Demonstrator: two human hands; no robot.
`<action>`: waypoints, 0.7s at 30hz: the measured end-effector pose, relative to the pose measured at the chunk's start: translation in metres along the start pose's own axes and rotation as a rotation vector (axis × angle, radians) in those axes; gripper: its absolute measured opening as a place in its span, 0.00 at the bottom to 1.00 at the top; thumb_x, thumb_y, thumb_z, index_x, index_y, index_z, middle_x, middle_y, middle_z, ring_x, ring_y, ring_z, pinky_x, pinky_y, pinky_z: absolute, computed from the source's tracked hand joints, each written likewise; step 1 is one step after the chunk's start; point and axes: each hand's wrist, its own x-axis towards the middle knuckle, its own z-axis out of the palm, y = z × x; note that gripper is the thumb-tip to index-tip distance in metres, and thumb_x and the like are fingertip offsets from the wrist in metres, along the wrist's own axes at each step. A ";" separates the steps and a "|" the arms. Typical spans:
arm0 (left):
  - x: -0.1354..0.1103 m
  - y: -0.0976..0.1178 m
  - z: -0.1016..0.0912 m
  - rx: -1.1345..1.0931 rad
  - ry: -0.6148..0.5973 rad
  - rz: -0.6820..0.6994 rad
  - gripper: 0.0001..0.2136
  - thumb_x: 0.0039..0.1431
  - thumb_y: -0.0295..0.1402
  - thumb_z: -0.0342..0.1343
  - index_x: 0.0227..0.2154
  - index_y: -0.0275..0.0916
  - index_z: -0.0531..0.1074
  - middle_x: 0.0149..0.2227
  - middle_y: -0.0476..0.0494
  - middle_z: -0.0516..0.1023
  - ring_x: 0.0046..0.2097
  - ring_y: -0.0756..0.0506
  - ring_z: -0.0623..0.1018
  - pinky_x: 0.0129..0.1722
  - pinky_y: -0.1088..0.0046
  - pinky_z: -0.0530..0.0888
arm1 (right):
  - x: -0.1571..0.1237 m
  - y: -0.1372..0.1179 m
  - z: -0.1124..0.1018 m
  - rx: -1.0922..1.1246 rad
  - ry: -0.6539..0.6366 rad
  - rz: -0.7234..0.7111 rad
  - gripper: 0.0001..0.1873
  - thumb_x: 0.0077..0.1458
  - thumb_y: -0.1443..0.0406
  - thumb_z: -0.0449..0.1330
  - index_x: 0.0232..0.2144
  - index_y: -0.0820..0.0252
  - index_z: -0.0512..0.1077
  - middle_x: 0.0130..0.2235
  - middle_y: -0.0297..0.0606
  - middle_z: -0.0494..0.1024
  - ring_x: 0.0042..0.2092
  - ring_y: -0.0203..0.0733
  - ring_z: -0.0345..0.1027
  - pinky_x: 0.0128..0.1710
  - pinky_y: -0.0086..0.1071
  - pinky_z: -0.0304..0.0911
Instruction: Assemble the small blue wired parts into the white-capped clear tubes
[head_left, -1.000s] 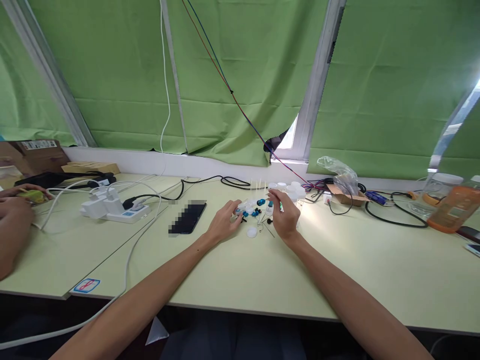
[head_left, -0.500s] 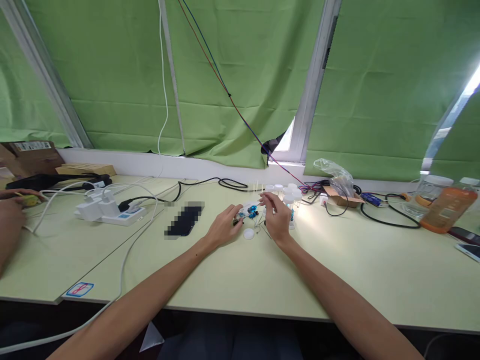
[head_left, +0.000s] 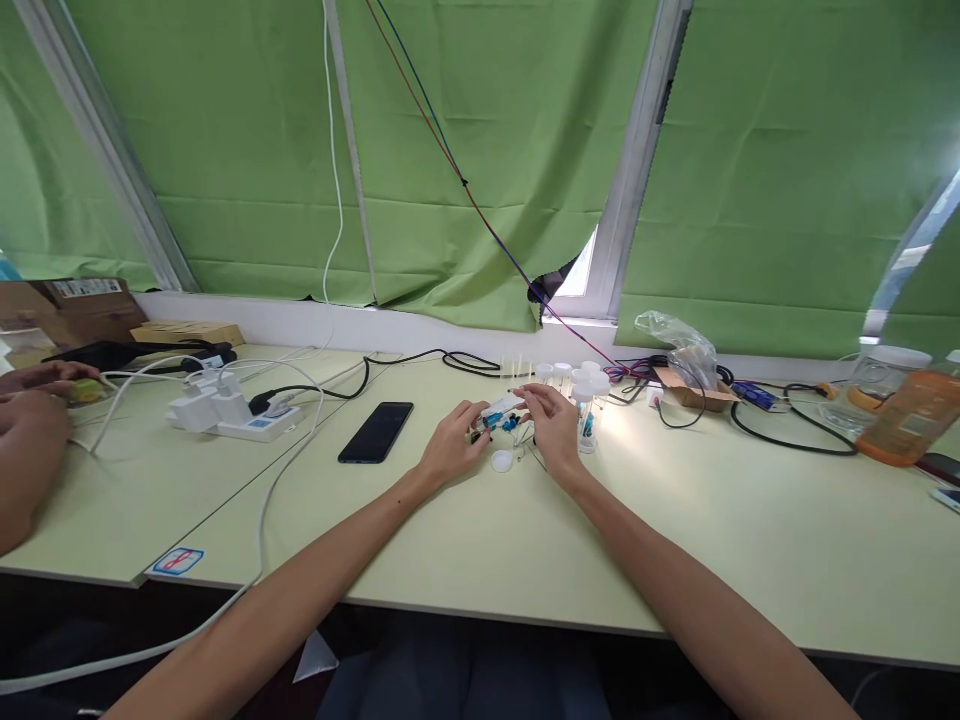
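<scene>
My left hand (head_left: 454, 443) is closed around a small clear plastic tube (head_left: 498, 407), which lies tilted with its far end pointing toward my right hand. A blue piece (head_left: 492, 420) shows at the tube, close to my left fingertips; whether it is inside I cannot tell. The fingertips of my right hand (head_left: 553, 428) are pinched together beside the tube, and what they hold is too small to make out. Between the hands, small dark-blue parts (head_left: 512, 424) and thin wire-like pieces lie on the table. A white round cap (head_left: 502, 461) rests just in front of them.
Several white-capped clear tubes (head_left: 588, 425) stand behind my right hand. A black phone (head_left: 376, 432) lies left of my hands, near a white power strip (head_left: 264, 424). Another person's hands (head_left: 34, 410) work at far left. An orange bottle (head_left: 911, 418) leans at right.
The right hand's pinched fingertips have come down slightly, closer to the clear tube. The blue piece by my left fingertips has shifted left. The whole view has turned slightly.
</scene>
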 end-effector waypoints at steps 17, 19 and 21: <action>-0.001 -0.002 0.003 -0.063 0.030 -0.021 0.15 0.55 0.25 0.57 0.47 0.40 0.71 0.34 0.47 0.70 0.32 0.49 0.70 0.34 0.72 0.70 | 0.001 0.012 0.000 0.056 0.027 0.149 0.11 0.48 0.59 0.62 0.33 0.59 0.73 0.38 0.43 0.83 0.40 0.42 0.74 0.30 0.31 0.60; 0.000 -0.001 0.003 -0.073 0.037 -0.022 0.15 0.54 0.25 0.57 0.46 0.40 0.71 0.34 0.47 0.71 0.32 0.50 0.70 0.34 0.72 0.71 | 0.002 0.012 0.000 0.049 0.030 0.143 0.11 0.48 0.59 0.62 0.33 0.59 0.73 0.37 0.43 0.83 0.40 0.43 0.74 0.31 0.31 0.60; 0.000 -0.001 0.003 -0.074 0.036 -0.024 0.15 0.54 0.25 0.57 0.46 0.40 0.71 0.34 0.47 0.71 0.32 0.50 0.70 0.34 0.72 0.71 | 0.002 0.012 0.000 0.043 0.028 0.144 0.11 0.48 0.59 0.62 0.33 0.59 0.73 0.37 0.43 0.83 0.40 0.43 0.74 0.30 0.31 0.60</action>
